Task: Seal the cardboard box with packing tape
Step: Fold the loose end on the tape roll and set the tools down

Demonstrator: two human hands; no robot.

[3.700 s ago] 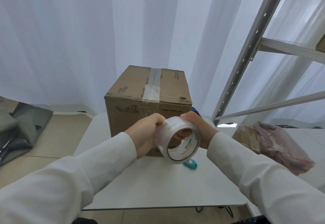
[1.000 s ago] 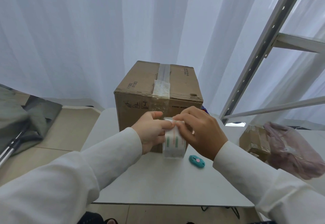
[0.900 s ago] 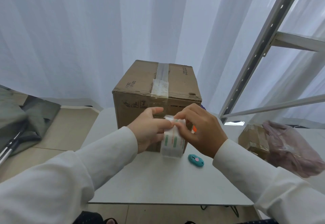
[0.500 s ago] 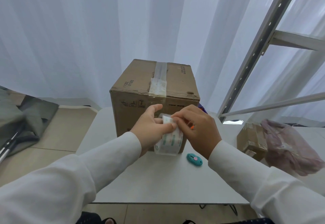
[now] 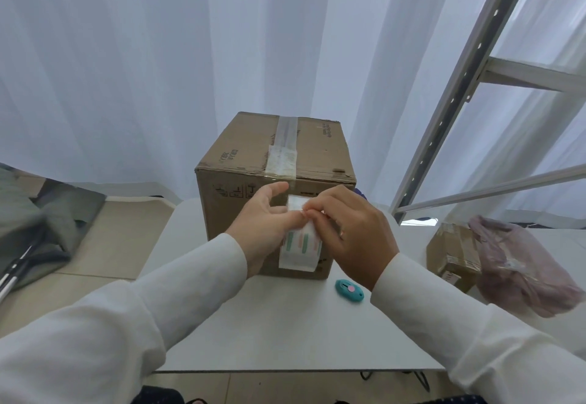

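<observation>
Gripping tape roll [image 5: 299,246] edge-on before cardboard box [image 5: 276,162] on white table [image 5: 285,324] | left hand [image 5: 269,222] clasps roll's side, index finger extended | right hand [image 5: 352,229] pinches loose tape end at roll's top | teal cutter [image 5: 349,289] lies beside box.

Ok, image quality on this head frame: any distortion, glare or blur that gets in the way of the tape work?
Head view: wide-angle bend bows the shelf upright and stretches the sleeves at the bottom corners; light is soft and even from the white curtain, shadows faint; mild sheen on the old tape strip atop the cardboard box; the tape roll and both hands, left hand and right hand, look sharp.
</observation>
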